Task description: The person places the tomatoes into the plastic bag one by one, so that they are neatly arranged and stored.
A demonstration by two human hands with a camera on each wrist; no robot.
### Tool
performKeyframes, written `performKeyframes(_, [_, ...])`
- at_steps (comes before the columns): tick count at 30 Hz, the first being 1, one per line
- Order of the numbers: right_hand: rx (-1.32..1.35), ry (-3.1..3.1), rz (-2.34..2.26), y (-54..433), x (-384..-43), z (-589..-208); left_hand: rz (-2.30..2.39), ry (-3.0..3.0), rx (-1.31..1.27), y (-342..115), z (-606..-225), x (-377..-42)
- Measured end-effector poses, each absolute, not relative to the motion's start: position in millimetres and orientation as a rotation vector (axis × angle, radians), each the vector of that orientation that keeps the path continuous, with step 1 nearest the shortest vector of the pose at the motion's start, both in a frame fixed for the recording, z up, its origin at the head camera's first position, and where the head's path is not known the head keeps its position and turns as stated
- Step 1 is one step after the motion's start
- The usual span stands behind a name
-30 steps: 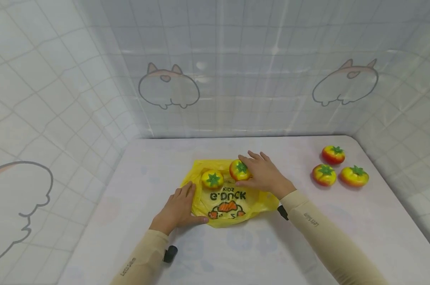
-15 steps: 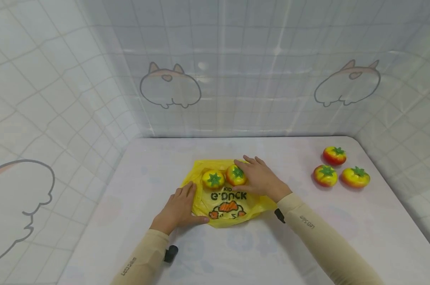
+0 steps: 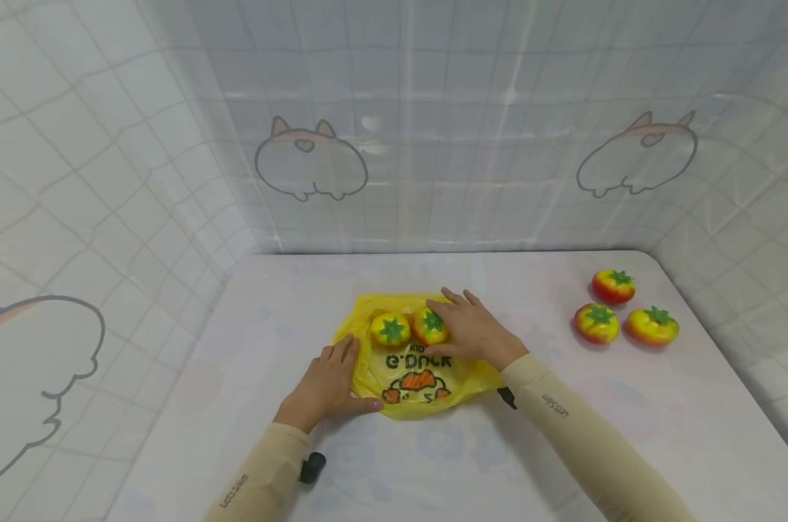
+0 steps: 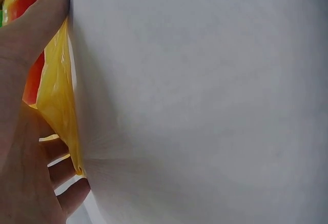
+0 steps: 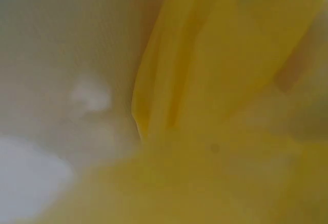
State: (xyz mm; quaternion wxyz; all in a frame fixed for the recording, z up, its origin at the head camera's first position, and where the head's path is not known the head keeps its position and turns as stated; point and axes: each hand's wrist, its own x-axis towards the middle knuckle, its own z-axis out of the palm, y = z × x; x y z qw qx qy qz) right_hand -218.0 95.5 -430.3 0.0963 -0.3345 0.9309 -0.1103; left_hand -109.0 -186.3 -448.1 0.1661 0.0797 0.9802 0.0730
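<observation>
A yellow plastic bag (image 3: 457, 378) with a printed duck face and lettering lies flat in the middle of the table. On its far part sit two toy tomatoes, yellow-red with green leaf tops, side by side. My right hand (image 3: 475, 330) holds the right tomato (image 3: 428, 326), thumb on the near side and fingers over the far side. The left tomato (image 3: 390, 330) rests close against it. At the bag's left edge my left hand (image 3: 326, 380) lies with fingers and thumb spread, touching the plastic (image 4: 59, 90). Blurred yellow plastic (image 5: 220, 70) fills much of the right wrist view.
Three more toy tomatoes stand in a group at the table's far right: one at the back (image 3: 612, 287), one in front (image 3: 596, 324) and one to the right (image 3: 652, 327). White tile-patterned sheeting (image 3: 459, 145) hangs behind the table (image 3: 289, 290) and along both sides.
My right hand has moved the tomato left and slightly nearer, up beside the other one on the bag. The left hand has stayed in place.
</observation>
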Motion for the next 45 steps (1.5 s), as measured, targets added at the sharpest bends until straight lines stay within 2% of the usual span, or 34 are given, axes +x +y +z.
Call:
performKeyframes(19, [-0.938,2.717,-0.328,93,-215,-433,0.250,2.806,0.256,-188,-448,-109])
performKeyframes(45, [-0.999,2.724,-0.374,109,-215,-424,0.256,2.789,0.250,-190,-443,-111])
